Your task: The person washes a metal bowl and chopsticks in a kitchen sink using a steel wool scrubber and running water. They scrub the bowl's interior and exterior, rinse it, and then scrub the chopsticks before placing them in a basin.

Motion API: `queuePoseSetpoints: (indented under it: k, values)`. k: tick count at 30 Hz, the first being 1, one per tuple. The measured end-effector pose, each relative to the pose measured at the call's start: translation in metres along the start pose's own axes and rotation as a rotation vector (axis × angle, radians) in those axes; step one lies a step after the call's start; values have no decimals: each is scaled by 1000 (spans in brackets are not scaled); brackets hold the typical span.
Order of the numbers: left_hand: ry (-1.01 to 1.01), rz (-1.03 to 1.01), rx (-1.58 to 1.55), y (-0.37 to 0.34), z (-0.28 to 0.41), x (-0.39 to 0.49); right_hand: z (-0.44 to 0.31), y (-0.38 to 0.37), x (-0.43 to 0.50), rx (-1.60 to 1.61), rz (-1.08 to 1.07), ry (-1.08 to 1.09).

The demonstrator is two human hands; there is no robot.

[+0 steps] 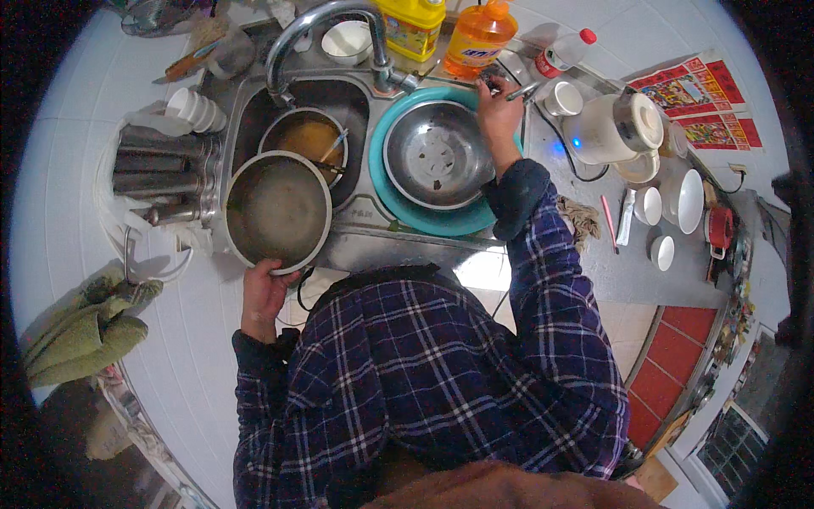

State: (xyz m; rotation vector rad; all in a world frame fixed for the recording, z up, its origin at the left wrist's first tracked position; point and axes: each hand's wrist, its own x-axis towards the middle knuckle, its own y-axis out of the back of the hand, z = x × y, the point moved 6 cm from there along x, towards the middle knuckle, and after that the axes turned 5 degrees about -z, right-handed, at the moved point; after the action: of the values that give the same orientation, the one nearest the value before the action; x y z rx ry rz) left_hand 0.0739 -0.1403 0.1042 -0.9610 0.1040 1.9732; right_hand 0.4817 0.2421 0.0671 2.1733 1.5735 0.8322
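Observation:
My left hand [266, 296] grips the near rim of a round metal pot [280, 213]. Its dull, greyish inside faces up, and it overlaps the left sink bowl's front edge. Behind it, a smaller pot [305, 135] with brownish liquid and a thin utensil sits in the sink bowl [356, 102]. My right hand [499, 105] reaches past the right side of a teal plastic basin [445, 223], its fingers curled near the orange detergent bottle [481, 38]. A short metal rod [523, 91] shows beside these fingers; whether they hold it is unclear. A stainless steel bowl [439, 153] with dark scraps rests in the basin.
A curved chrome faucet [275, 63] arches over the left bowl. Behind stand a yellow jug [413, 28] and a red-capped plastic bottle [563, 54]. An electric kettle [604, 127], white bowls [683, 200] and a crumpled cloth [579, 223] occupy the right counter. Stacked cups [197, 109] stand left.

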Motion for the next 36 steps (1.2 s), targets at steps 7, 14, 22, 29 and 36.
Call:
queuePoseSetpoints:
  k: [7,14,22,29,36]
  values:
    - [85,38,-68,5,-7,8,15,9,-47,572,-125,-305]
    - [-64,-153,-81,-6,-2,11,-120,16,-153,721,-638,-193]
    - [111,-137,-82,-5,1,21,-258,-82,-237,-177,-986,850]
    - [46,-231,-14,-17,20,16,-239,-139,-269,-480,-1205,747]
    - [8,-324,52,-22,35,29,-254,-162,-298,-20,-1416,578]
